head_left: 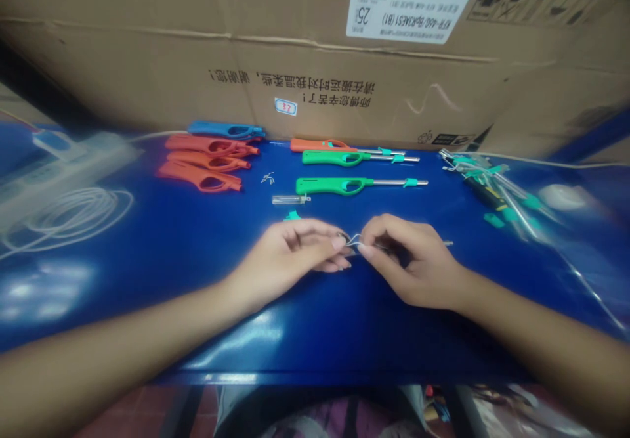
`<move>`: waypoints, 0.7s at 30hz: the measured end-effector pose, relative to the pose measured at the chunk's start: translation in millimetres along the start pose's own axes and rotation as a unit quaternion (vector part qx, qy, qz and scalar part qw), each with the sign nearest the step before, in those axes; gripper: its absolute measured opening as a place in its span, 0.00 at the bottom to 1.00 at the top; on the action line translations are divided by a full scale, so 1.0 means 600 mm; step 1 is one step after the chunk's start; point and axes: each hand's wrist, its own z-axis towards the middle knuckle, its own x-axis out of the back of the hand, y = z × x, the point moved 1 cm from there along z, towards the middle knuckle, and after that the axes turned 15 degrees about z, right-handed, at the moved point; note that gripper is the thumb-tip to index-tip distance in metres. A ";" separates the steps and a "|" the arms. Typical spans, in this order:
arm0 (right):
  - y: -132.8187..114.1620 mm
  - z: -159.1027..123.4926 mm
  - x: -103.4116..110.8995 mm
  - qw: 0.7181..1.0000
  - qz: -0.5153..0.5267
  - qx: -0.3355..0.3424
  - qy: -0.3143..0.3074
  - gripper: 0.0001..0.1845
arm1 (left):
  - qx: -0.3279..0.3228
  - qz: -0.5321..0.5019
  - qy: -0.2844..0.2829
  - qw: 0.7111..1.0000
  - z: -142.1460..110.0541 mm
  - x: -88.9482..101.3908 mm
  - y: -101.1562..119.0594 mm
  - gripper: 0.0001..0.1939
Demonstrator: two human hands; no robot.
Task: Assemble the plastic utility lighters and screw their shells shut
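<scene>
A thin white wire (354, 238) spans the short gap between my hands over the middle of the blue table. My left hand (300, 246) pinches one end of it with thumb and forefinger, beside a small dark part that I cannot make out. The other end is pinched in my right hand (411, 261), and a thin metal tip (447, 243) shows beyond those fingers. Just past my left hand lie a small teal plastic piece (292, 215) and a clear fuel tank (289, 199). Behind them rests a green long-neck lighter (335, 186).
At the back are another green lighter (332, 157), an orange lighter (319, 144) and several red and blue lighter shells (201, 178). Tiny pins (268, 178) lie nearby. Metal tubes and teal parts (512, 195) pile up right; a coiled cable (73, 218) lies left. A cardboard box (162, 64) walls the back.
</scene>
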 end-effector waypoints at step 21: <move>-0.001 0.001 -0.001 1.000 0.003 -0.001 0.012 0.03 | -0.049 0.073 0.029 0.996 -0.005 -0.003 0.002 0.15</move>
